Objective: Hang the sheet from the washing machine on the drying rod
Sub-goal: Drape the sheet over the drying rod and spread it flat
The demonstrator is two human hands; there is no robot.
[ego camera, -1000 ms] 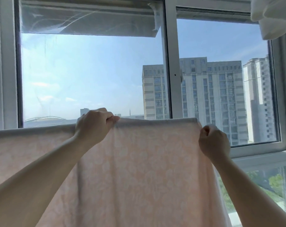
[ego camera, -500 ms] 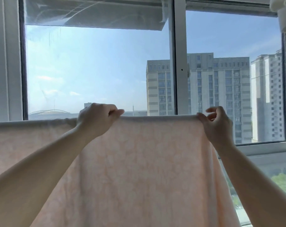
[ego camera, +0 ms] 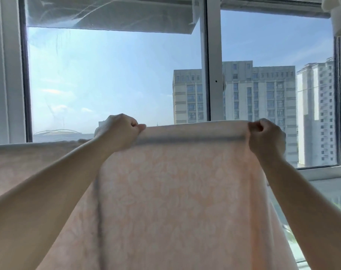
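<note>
A: Pale peach sheet (ego camera: 171, 201) with a faint leaf pattern, draped over the drying rod, hanging down on the near side. Rod itself hidden under the fold, showing only as a grey band along the top edge of the cloth.

B: And the top edge?

A: Lifted higher between the two hands, stretched taut there; lower and slack toward the left end of the rod.

B: Left hand (ego camera: 120, 131)?

A: Fingers curled into a fist, grip closed on the top fold of the sheet, thumb pressed against the cloth, near the middle of the rod's visible length.

B: Right hand (ego camera: 267, 135)?

A: Likewise curled tight, grip pinching the sheet's upper right corner at the right end of the draped stretch. Both forearms bare, reaching up from the lower corners of the view.

B: Any seam or crease?

A: A vertical fold line running down the cloth below the left hand. Right edge of the sheet falling at a slant beneath the right forearm.

B: Behind the sheet?

A: Window frame (ego camera: 212, 75), white, with an upright post between two panes. Blue sky with thin cloud on the left pane; tall apartment blocks (ego camera: 263, 98) through the right. White cloth (ego camera: 339, 14) hanging in the upper right corner, only partly in view. Window sill at the right, just past the right forearm.
</note>
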